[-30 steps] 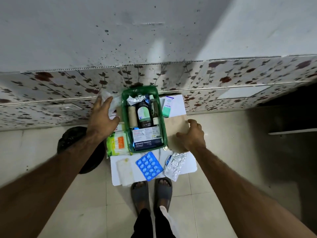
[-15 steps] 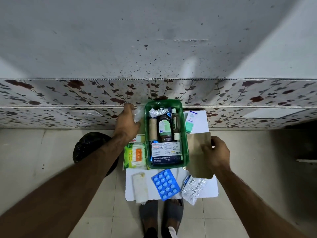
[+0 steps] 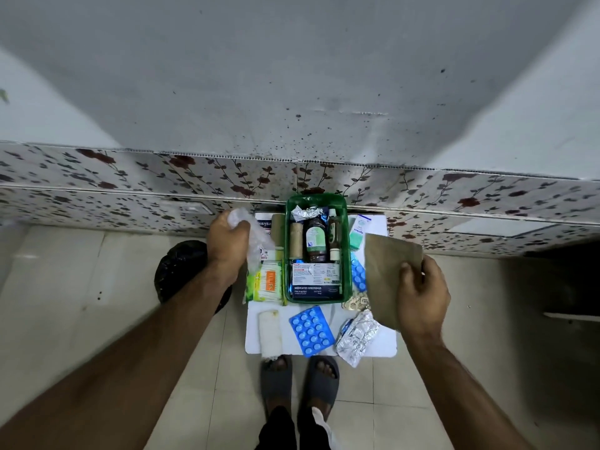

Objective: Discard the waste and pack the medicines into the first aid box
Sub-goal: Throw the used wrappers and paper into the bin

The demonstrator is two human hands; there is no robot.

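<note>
A green first aid box (image 3: pixel 346 254) sits on a small white table (image 3: pixel 388 347), holding bottles, a roll and a dressings pack. My left hand (image 3: pixel 225 245) is closed around a crumpled clear plastic wrapper (image 3: pixel 256 237), lifted just left of the box. My right hand (image 3: pixel 422 295) grips a brown paper bag (image 3: pixel 388 271), raised to the right of the box. On the table lie a blue blister pack (image 3: pixel 311 330), a silver foil strip (image 3: pixel 357 336), a white gauze roll (image 3: pixel 269 332), a second blue blister (image 3: pixel 358 276) and a green-white packet (image 3: pixel 266 284).
A black bin bag (image 3: pixel 180 266) stands on the floor to the left of the table. A teal and white carton (image 3: pixel 358 231) lies right of the box. A floral-tiled wall runs behind. My feet in grey sandals (image 3: pixel 298 381) are under the table's near edge.
My left hand has closed on the plastic wrapper and lifted it. My right hand has picked up the brown paper bag, uncovering a blue blister beside the box. The camera view shifted.
</note>
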